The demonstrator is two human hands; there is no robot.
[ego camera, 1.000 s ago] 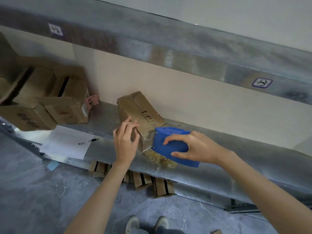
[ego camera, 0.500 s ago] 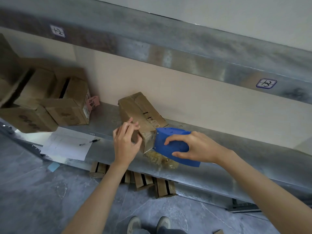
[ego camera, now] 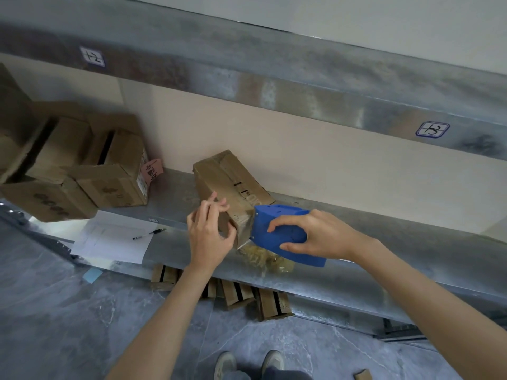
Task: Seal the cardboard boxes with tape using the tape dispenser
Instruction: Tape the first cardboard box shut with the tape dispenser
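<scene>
Head view. Over the preceding second the blue tape dispenser [ego camera: 277, 229] had barely shifted: it remained pressed nose-first to the near end face of the cardboard box [ego camera: 219, 176], which lay askew on the metal shelf [ego camera: 384, 242] at the centre of the frame. The right hand [ego camera: 321, 237] gripped the dispenser, fingers curled over its top and thumb beneath. The left hand [ego camera: 208, 239] had loosened, its fingers now bent and partly raised off the box's left side while palm and thumb stayed at the near corner. A short strip of clear tape [ego camera: 244, 244] bridged box edge and dispenser, which suggested the run was ending and a cut was due. The shelf's front lip lay just below the dispenser, with a crumpled yellowish wad [ego camera: 266, 259] touching it. Free shelf stretched toward the right of the frame, while a paper sheet [ego camera: 115, 239], a pen [ego camera: 149, 233] and stacked boxes [ego camera: 109, 185] occupied the left.
</scene>
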